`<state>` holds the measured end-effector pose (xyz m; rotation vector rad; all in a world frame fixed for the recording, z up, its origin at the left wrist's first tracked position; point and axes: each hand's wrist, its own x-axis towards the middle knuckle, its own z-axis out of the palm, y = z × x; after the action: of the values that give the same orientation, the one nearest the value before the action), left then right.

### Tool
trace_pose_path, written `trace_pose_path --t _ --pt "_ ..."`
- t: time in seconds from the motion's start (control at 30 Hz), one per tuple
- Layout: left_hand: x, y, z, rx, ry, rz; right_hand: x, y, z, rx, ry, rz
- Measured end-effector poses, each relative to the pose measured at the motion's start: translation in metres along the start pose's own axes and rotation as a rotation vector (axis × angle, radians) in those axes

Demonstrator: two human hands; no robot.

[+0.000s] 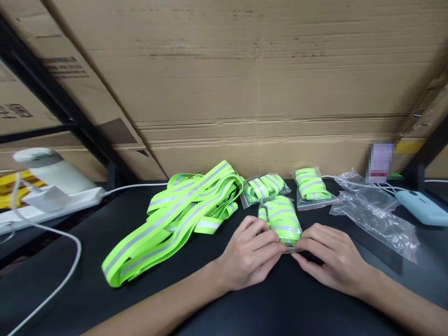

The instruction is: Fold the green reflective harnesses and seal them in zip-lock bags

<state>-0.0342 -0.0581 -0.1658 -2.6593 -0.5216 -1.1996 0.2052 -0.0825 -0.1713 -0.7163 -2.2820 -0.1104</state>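
Note:
A clear zip bag (281, 217) with a folded neon-green reflective strap inside lies between my hands at the middle of the table. My left hand (255, 249) is closed on the bag's near left edge, thumb and fingers pinching it. On the near right edge, my right hand (329, 254) pinches the same bag between thumb and fingers. Just behind lie a second bagged strap (266, 185) and, farther right, a third bagged strap (311, 184). Left of my hands spreads a loose pile of neon-green reflective straps (185, 219) with grey stripes.
Crumpled clear empty bags (378, 221) lie to the right, beside a light-blue power bank (423, 207) with a cable. A white power strip (66, 203) and a pale bottle (58, 170) stand at the left. Cardboard (259, 84) walls the back of the black table (280, 303).

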Motion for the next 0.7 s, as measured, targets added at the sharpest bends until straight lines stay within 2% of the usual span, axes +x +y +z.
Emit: trace_pose_path --t 0.13,0.37,0.5,0.7 --pt "0.0003 -0.0003 0.0016 -0.006 -0.005 -0.049 -0.0014 0.0029 -0.0029 -0.007 -0.031 0.0" --pt "0.001 0.0011 0.0014 0.04 -0.024 0.007 0.0003 0.0008 -0.0024 -0.031 -0.05 -0.07" --pt "0.0 0.0017 0.0003 0.053 -0.035 0.032 0.0017 -0.0013 -0.0003 -0.02 -0.036 -0.04" --pt "0.0012 0.0013 0.0008 0.067 -0.069 -0.009 -0.0006 0.0025 -0.0014 -0.024 -0.035 -0.013"
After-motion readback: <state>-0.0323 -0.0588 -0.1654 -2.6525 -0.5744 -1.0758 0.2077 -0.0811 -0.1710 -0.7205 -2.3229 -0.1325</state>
